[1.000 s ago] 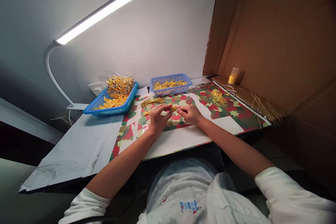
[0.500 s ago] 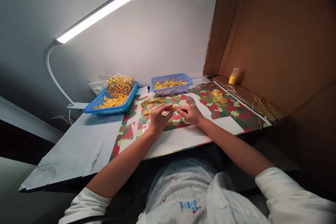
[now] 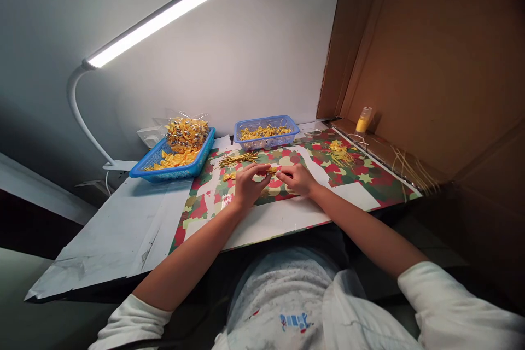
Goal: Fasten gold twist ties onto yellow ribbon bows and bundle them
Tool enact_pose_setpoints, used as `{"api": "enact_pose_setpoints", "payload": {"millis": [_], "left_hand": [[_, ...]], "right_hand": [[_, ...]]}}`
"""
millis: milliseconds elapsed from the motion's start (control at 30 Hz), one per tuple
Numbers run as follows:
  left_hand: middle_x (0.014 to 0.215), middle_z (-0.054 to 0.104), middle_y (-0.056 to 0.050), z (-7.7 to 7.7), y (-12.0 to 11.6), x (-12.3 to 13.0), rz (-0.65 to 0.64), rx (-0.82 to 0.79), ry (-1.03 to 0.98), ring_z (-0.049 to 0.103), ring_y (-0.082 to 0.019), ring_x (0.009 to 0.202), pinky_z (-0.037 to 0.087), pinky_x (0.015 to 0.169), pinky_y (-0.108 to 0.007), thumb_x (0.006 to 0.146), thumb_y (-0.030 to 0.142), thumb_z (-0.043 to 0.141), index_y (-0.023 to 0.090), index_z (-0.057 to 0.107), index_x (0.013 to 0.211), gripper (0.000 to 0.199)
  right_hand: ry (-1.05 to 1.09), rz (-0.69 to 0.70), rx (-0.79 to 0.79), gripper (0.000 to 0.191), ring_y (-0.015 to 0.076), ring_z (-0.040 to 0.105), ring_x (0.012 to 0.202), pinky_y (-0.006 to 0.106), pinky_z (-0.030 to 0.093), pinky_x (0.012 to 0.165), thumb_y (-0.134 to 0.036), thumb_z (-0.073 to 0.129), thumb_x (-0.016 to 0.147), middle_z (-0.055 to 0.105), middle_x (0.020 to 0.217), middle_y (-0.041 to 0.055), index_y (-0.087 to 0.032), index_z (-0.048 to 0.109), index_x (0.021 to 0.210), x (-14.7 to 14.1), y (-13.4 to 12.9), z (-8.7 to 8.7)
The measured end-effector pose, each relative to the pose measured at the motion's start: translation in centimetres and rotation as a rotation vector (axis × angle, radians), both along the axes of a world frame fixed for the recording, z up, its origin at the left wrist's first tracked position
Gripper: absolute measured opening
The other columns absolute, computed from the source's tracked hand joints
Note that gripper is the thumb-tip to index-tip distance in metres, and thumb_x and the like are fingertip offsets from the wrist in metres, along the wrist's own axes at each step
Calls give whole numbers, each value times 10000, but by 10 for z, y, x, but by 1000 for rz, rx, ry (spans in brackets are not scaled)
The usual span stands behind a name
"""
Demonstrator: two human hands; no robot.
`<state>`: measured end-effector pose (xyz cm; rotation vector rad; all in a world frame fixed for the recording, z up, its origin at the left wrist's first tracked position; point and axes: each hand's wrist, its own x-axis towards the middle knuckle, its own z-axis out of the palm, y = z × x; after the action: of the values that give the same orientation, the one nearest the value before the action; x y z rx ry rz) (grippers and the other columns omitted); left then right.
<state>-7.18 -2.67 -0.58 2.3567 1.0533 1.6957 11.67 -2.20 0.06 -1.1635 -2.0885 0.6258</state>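
A small yellow bow (image 3: 272, 171) is pinched between the fingertips of my left hand (image 3: 248, 185), just above the patterned table cover. My right hand (image 3: 299, 179) is closed too, its thumb and forefinger meeting the bow's right side. Whether a thin gold tie runs through the bow is too small to tell. Left of my left hand lies another yellow bow (image 3: 229, 176). Behind it rests a bundle of gold twist ties (image 3: 238, 159).
A blue basket (image 3: 164, 176) of yellow bows stands at the left, and a lilac basket (image 3: 266, 144) of tied bows at the back. To the right lie tied bows (image 3: 340, 153), a small bottle (image 3: 363, 120) and loose gold ties (image 3: 414, 169). A lamp (image 3: 164, 16) hangs above.
Both hands stay in almost the same place, with only small finger movement around the bow. The view has shifted very slightly.
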Motion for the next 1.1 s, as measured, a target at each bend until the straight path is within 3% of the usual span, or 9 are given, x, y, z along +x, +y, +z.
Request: {"api": "enact_pose_setpoints", "payload": {"millis": [400, 500, 667, 767, 867, 1000, 1100], "left_hand": [[764, 728, -27, -1, 0, 0, -20, -107, 15, 659, -137, 635, 554, 619, -263, 742, 166, 711, 205, 747, 912, 178], [790, 738, -31, -1, 1, 0, -13, -205, -34, 669, -146, 666, 561, 650, -270, 741, 185, 708, 204, 748, 920, 185], [831, 751, -51, -4, 3, 0, -100, -402, -160, 694, -165, 715, 578, 688, -289, 724, 272, 742, 183, 742, 948, 242], [829, 748, -56, -5, 4, 1, -159, -475, -188, 692, -169, 721, 576, 687, -294, 710, 304, 755, 175, 737, 962, 284], [803, 732, -44, -5, 4, 1, -188, -542, -239, 682, -162, 713, 567, 674, -284, 701, 311, 759, 177, 718, 1029, 357], [772, 692, -18, -5, 6, 1, -206, -595, -347, 655, -143, 701, 545, 673, -268, 686, 325, 761, 175, 666, 1118, 466], [758, 685, -26, -6, 7, 0, -168, -638, -310, 640, -146, 690, 521, 655, -269, 707, 356, 733, 162, 681, 1014, 367]], "right_hand": [[-30, -111, -70, 455, 106, 434, 533, 256, 248, 536, -473, 487, 876, 430, 495, -20, -177, 431, 535, -2, -1, 3], [159, -88, -175, 451, 92, 423, 483, 233, 285, 493, -549, 527, 835, 380, 503, -44, -185, 430, 587, -2, 1, 2], [486, -2, -365, 474, 62, 303, 447, 216, 341, 428, -593, 730, 629, 268, 516, -102, -182, 584, 813, -6, 4, 0], [535, 44, -401, 486, 47, 290, 435, 217, 318, 403, -594, 751, 588, 301, 519, -95, -162, 582, 735, -9, 8, -3], [594, -15, -461, 477, 55, 324, 413, 226, 319, 394, -586, 752, 575, 347, 511, -87, -168, 573, 716, -9, 13, -6], [621, -155, -320, 404, 73, 412, 500, 222, 352, 468, -516, 746, 589, 469, 552, -41, -152, 591, 670, -3, 19, -6], [565, -172, -284, 362, 78, 425, 528, 218, 354, 484, -479, 726, 609, 495, 569, -27, -147, 583, 626, 0, 21, -8]]}}
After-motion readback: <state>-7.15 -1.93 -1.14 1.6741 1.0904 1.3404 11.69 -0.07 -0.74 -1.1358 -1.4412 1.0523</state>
